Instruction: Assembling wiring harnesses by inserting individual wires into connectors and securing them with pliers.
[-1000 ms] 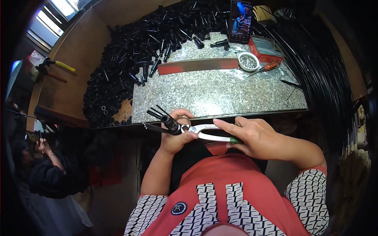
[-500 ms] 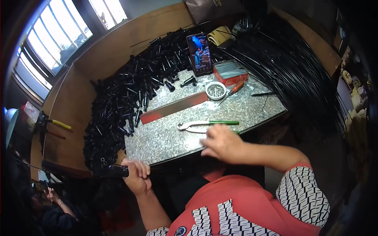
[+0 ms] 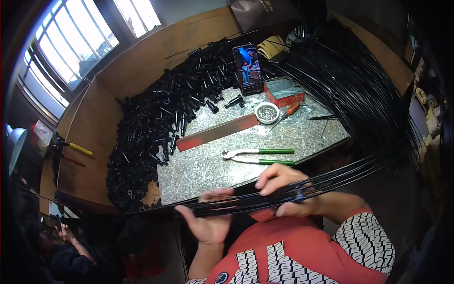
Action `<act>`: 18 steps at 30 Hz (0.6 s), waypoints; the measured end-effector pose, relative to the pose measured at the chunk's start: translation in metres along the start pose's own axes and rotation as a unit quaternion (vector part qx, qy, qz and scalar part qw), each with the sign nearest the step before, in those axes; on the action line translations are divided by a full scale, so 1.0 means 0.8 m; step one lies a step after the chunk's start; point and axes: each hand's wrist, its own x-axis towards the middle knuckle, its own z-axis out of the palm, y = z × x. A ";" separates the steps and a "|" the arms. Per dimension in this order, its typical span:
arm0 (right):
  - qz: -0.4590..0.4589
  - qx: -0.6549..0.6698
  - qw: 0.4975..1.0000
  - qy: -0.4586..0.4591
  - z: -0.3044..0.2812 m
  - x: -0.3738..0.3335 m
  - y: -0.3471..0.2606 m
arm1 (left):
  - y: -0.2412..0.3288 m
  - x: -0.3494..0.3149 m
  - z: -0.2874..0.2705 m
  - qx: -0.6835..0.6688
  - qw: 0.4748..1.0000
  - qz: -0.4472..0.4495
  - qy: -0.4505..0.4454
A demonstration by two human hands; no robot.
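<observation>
A bundle of long, thin black rods (image 3: 246, 202) stretches across in front of me, just past the table's near edge. My right hand (image 3: 288, 189) has closed round it, fingers over the top and thumb below. At the bundle's left end, my left hand (image 3: 210, 225) is open, palm toward the rods, with its thumb spread and fingers stretched out behind them. The rods cover part of that palm. Nippers with green handles (image 3: 276, 151) lie on the speckled tabletop (image 3: 189, 177), beyond my right hand and apart from it.
Black tubular parts (image 3: 151, 118) are heaped along the left and back. A red-brown bar (image 3: 217, 132), a white bowl of small metal pieces (image 3: 267, 112), an orange-handled screwdriver (image 3: 292, 110), a red box (image 3: 283, 97) and a propped phone (image 3: 248, 71) stand beyond. More black rods (image 3: 354, 80) fill the right.
The rod bundle now spans both hands. My left hand has opened from its grip on something dark and moved right. My right hand has come down from beside the nippers onto the rods.
</observation>
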 end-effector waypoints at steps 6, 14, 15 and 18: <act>0.032 -0.116 0.993 0.017 -0.028 0.041 -0.030 | -0.011 -0.028 -0.013 0.425 0.812 -0.330 -0.228; 0.231 -0.196 0.938 -0.171 0.068 -0.016 0.080 | 0.046 0.009 0.059 0.402 0.872 0.254 -0.111; 0.243 -0.188 0.934 -0.182 0.076 -0.018 0.084 | 0.052 0.011 0.073 0.397 0.869 0.278 -0.106; 0.219 -0.191 0.942 -0.168 0.093 -0.025 0.092 | 0.070 0.015 0.078 0.430 0.827 0.346 -0.111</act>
